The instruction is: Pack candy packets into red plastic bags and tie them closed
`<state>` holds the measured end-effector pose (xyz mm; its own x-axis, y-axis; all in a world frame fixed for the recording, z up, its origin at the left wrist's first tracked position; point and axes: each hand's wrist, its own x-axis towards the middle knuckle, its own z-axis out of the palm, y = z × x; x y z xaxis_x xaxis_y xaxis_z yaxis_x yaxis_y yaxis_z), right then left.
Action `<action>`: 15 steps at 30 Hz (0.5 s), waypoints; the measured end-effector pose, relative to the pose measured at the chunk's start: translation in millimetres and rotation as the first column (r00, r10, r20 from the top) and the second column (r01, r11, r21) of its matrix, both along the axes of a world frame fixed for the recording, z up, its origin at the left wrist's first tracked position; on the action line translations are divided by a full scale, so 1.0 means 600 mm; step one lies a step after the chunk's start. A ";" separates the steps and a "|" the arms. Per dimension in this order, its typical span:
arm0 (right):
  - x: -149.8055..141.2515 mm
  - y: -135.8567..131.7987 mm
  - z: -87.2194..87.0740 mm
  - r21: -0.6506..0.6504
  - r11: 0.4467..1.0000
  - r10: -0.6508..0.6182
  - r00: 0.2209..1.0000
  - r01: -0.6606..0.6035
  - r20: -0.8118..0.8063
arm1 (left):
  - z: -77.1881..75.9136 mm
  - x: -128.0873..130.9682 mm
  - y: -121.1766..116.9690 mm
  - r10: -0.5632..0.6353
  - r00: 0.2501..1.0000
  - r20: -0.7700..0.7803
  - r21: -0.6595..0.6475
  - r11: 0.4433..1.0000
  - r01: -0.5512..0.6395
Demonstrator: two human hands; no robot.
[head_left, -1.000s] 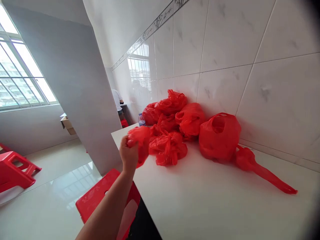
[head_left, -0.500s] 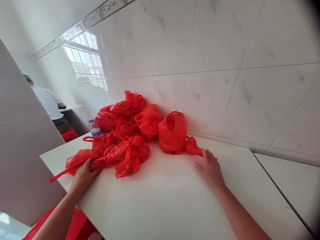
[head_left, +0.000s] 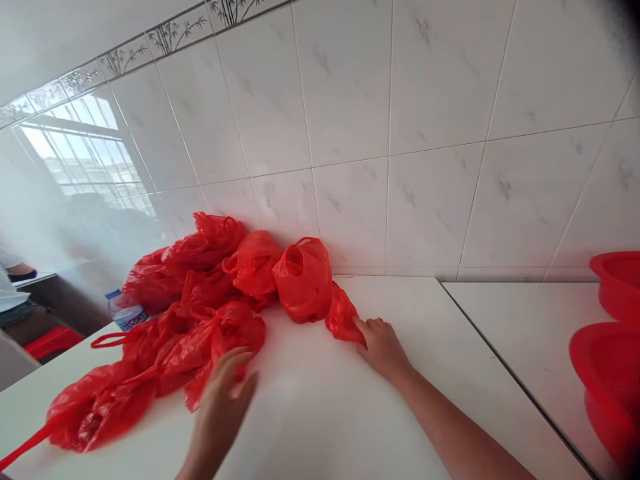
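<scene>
My right hand (head_left: 381,347) has its fingers closed on the edge of a small crumpled red plastic bag (head_left: 342,315), which lies on the white table (head_left: 320,413) by the wall. Just left of that bag stands a rounder, filled red plastic bag (head_left: 304,280) with its handle loop up. My left hand (head_left: 225,393) is slightly blurred, its thumb and fingers apart, in front of a knotted red bag (head_left: 200,353); whether it touches that bag I cannot tell. More red bags (head_left: 185,260) are heaped at the back left, their contents hidden.
A plastic bottle (head_left: 125,311) with a blue cap stands behind the bags at the left. Two red plastic baskets (head_left: 607,380) sit at the right, past the table seam. A tiled wall (head_left: 350,220) bounds the back. Part of another person (head_left: 13,280) shows at the far left.
The view has turned right, bringing the red baskets in. My left hand has left the leftmost bag and moved right. My right hand has closed on the small bag.
</scene>
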<state>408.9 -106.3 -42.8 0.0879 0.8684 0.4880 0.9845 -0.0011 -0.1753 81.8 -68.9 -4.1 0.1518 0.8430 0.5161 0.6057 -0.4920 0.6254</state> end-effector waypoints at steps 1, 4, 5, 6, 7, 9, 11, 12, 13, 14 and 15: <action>-0.004 -0.010 0.001 0.002 0.999 0.036 0.999 -0.036 0.004 | 0.002 0.044 -0.008 -0.138 0.990 0.034 -0.170 0.975 0.142; -0.015 -0.053 0.004 -0.001 0.986 0.166 0.986 -0.166 -0.011 | 0.010 0.168 -0.026 -0.261 0.945 0.198 -0.381 0.867 0.320; -0.019 -0.071 0.006 -0.008 0.979 0.204 0.979 -0.205 -0.026 | 0.010 0.203 -0.028 -0.286 0.925 0.249 -0.365 0.857 0.364; -0.023 -0.089 0.008 -0.015 0.971 0.236 0.971 -0.237 -0.046 | 0.010 0.234 -0.030 -0.301 0.894 0.333 -0.364 0.833 0.416; -0.027 -0.107 0.010 -0.021 0.965 0.260 0.963 -0.262 -0.066 | 0.007 0.262 -0.030 -0.281 0.851 0.443 -0.398 0.789 0.468; -0.036 -0.142 0.013 -0.021 0.960 0.277 0.956 -0.280 -0.098 | -0.003 0.304 -0.026 -0.193 0.746 0.637 -0.472 0.668 0.575; -0.042 -0.167 0.014 -0.009 0.962 0.272 0.956 -0.275 -0.112 | -0.019 0.330 -0.020 -0.115 0.656 0.746 -0.502 0.550 0.667; -0.044 -0.175 0.013 -0.002 0.962 0.271 0.955 -0.273 -0.116 | -0.026 0.337 -0.017 -0.105 0.619 0.778 -0.489 0.517 0.702; -0.044 -0.180 0.012 0.007 0.962 0.273 0.954 -0.275 -0.122 | -0.034 0.341 -0.013 -0.100 0.584 0.806 -0.467 0.499 0.730; -0.043 -0.182 0.011 0.019 0.961 0.276 0.953 -0.275 -0.129 | -0.040 0.341 -0.009 -0.084 0.543 0.836 -0.441 0.486 0.754; -0.042 -0.183 0.009 0.029 0.961 0.275 0.951 -0.274 -0.139 | -0.044 0.339 -0.004 -0.060 0.503 0.862 -0.416 0.482 0.771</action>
